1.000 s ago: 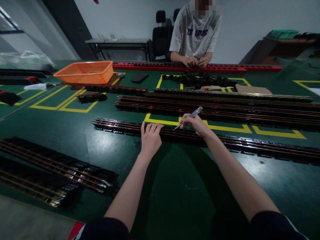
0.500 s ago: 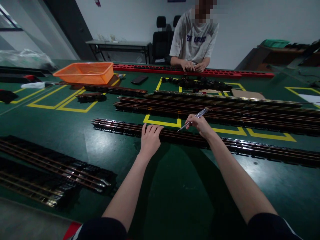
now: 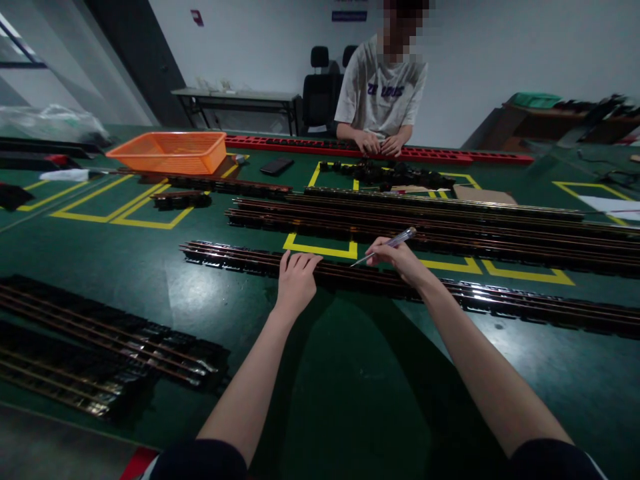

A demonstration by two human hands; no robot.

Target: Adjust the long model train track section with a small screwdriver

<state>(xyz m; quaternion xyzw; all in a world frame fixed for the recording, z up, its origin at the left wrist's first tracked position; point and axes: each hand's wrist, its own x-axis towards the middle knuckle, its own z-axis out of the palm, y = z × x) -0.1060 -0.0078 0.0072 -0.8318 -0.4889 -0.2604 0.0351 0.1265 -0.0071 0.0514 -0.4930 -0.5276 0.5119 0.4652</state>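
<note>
A long dark strip with copper-coloured rods (image 3: 230,259) lies across the green table in front of me. My left hand (image 3: 297,280) is laid over it, palm down, fingers bent across its far edge; the thumb is hidden. To the right, my right hand (image 3: 393,257) is closed around a small screwdriver (image 3: 404,235) with a clear handle. Its thin shaft slants down to the left, and the tip is at the strip, though I cannot tell whether it touches. Farther back lie several similar strips (image 3: 310,217).
More rodded strips (image 3: 125,333) lie at the near left. An orange basket (image 3: 165,153), a black phone-like slab (image 3: 277,166) and a red slotted rail (image 3: 480,157) are farther back. Across the table a person (image 3: 383,93) handles dark parts (image 3: 395,175). Yellow tape (image 3: 320,250) marks the table.
The view has tilted up slightly. Both hands keep nearly the same places on the strip, and the screwdriver is still in my right hand, its tip shifted very little.
</note>
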